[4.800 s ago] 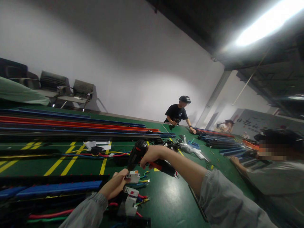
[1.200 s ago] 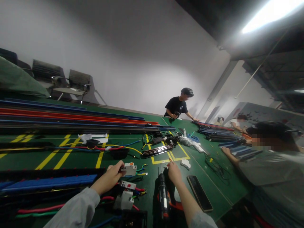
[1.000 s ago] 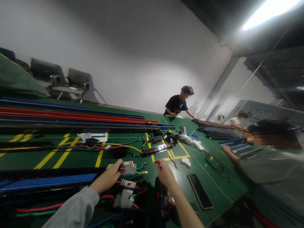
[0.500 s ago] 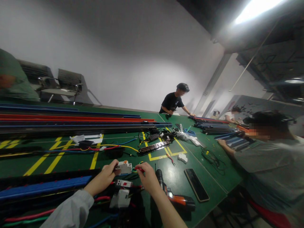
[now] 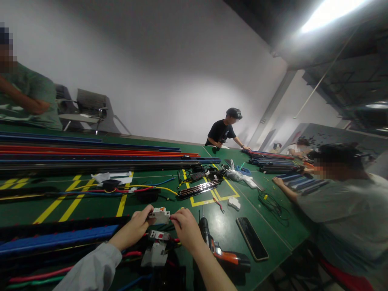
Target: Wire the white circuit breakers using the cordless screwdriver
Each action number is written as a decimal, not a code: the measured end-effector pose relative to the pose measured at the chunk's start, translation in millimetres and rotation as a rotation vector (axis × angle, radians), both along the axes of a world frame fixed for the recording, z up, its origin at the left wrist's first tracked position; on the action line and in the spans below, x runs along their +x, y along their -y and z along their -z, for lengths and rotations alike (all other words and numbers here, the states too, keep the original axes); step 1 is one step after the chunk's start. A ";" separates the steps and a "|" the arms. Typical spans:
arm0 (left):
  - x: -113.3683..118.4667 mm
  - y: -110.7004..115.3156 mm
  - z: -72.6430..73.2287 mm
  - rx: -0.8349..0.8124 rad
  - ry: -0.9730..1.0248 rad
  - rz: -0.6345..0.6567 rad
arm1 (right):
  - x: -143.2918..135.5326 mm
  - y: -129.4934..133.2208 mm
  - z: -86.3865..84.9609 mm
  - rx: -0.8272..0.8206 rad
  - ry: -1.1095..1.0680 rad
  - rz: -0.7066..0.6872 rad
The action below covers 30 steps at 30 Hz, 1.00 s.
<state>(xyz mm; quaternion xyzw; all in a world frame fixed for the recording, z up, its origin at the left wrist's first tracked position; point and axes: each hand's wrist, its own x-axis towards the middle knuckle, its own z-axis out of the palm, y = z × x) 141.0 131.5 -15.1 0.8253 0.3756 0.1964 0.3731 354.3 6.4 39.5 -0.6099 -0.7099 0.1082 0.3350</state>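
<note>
My left hand (image 5: 138, 227) is closed on the left end of a white circuit breaker (image 5: 160, 216) with an orange part on top, holding it above the bench. Close to the breaker's right end, my right hand (image 5: 186, 227) pinches a red wire (image 5: 172, 217); only a short bit of it shows at the fingertips. Whether the wire's tip is inside the breaker I cannot tell. Just below the hands lie a second white breaker (image 5: 159, 235) with a red mark and a larger white block (image 5: 154, 254), with red wires around them.
A cordless drill (image 5: 226, 254) and a phone (image 5: 252, 238) lie right of my right hand. Beyond them are a white module (image 5: 234, 203) and a black cable (image 5: 273, 208). Long blue profiles (image 5: 60, 238) run along the left. Co-workers sit at right and left; another leans at the far end.
My right hand has moved slightly left, bringing the red wire closer to the breaker's right end. The co-worker at the left shows more in view.
</note>
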 end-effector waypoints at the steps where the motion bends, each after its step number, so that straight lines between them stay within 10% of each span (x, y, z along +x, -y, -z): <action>1: -0.2 0.3 -0.2 -0.004 -0.001 -0.003 | -0.6 -0.9 0.7 -0.005 -0.009 0.015; 17: -1.3 -1.3 -7.2 -0.105 0.183 0.161 | 5.9 -12.5 24.9 -0.038 -0.177 0.007; 30: 0.2 3.2 -19.5 -0.126 0.206 0.202 | 16.0 -12.2 4.7 -0.079 -0.129 -0.097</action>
